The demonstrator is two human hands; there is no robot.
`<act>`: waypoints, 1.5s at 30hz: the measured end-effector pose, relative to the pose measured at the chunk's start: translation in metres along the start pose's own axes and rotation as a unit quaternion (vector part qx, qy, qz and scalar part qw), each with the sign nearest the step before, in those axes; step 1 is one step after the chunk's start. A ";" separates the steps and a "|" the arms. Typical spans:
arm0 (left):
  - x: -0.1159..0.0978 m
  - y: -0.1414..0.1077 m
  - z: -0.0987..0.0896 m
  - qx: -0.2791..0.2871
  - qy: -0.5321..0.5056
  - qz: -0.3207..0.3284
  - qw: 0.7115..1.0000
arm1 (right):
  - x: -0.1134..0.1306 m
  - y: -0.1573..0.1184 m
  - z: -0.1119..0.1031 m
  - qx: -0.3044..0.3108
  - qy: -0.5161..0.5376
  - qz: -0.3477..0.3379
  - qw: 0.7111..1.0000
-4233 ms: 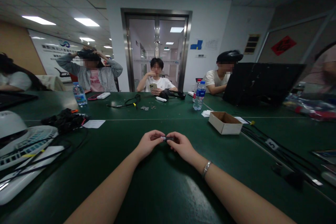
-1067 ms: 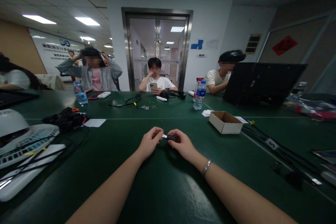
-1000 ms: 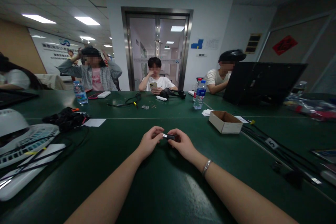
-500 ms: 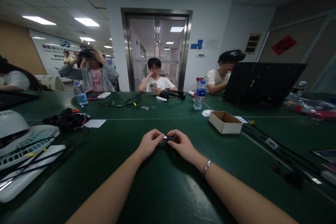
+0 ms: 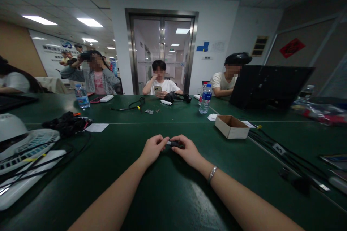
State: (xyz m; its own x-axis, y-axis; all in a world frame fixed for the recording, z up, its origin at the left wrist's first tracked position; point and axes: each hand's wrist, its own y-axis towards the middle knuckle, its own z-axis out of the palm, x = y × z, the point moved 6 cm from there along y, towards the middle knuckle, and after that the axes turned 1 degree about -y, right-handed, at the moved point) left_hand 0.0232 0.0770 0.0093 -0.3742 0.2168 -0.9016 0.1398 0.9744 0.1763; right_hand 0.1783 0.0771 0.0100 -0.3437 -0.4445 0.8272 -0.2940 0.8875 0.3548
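Between my two hands is a small black cylinder with a silver end (image 5: 173, 143), lying roughly level just above the green table (image 5: 162, 195); its exact kind is too small to make out. The fingertips of my left hand (image 5: 155, 148) pinch the silver end. Around the black end the thumb and fingers of my right hand (image 5: 187, 149) are closed, hiding part of it. A silver bracelet (image 5: 213, 174) circles my right wrist.
An open cardboard box (image 5: 232, 127) stands to the right, by black cables (image 5: 282, 151). At left lie a white fan (image 5: 29, 148), black straps (image 5: 66, 124) and a paper sheet (image 5: 97, 127). Bottles (image 5: 206, 99) and a monitor (image 5: 271, 86) stand farther back; several people sit beyond.
Both hands stay at nearly the same place with the cylinder between them. The left fingers have shifted slightly on the silver end. At the back left, a person's raised arms have moved.
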 end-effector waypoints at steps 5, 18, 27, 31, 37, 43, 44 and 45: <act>0.001 -0.001 0.000 -0.014 0.043 0.008 0.999 | -0.001 0.000 0.001 -0.003 -0.002 -0.003 1.000; 0.000 -0.003 0.000 -0.021 0.087 0.016 0.996 | 0.005 0.000 0.000 -0.005 0.002 0.007 1.000; -0.003 -0.003 -0.001 -0.025 0.065 0.031 0.997 | 0.000 0.001 0.000 -0.004 0.004 0.019 1.000; -0.005 -0.003 0.000 -0.017 0.030 0.037 0.999 | -0.006 0.001 0.002 0.001 0.020 0.033 0.999; -0.009 -0.003 0.000 -0.009 -0.001 0.061 0.998 | -0.007 0.001 0.003 0.003 0.039 0.050 0.998; -0.009 -0.002 -0.003 -0.019 0.018 0.067 0.997 | -0.005 0.000 0.003 0.003 0.015 0.042 0.999; -0.008 -0.002 -0.003 -0.020 0.027 0.060 0.998 | -0.003 0.000 0.002 0.001 0.005 0.037 0.999; -0.008 -0.002 -0.003 -0.021 0.037 0.052 0.998 | -0.002 0.000 0.002 0.000 -0.003 0.032 0.999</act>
State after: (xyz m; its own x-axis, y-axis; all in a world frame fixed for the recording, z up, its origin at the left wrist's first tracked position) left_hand 0.0227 0.0735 0.0171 -0.4264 0.3201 -0.8460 0.1436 0.9474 0.2861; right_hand 0.1771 0.0776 0.0074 -0.3675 -0.3883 0.8451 -0.2709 0.9140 0.3022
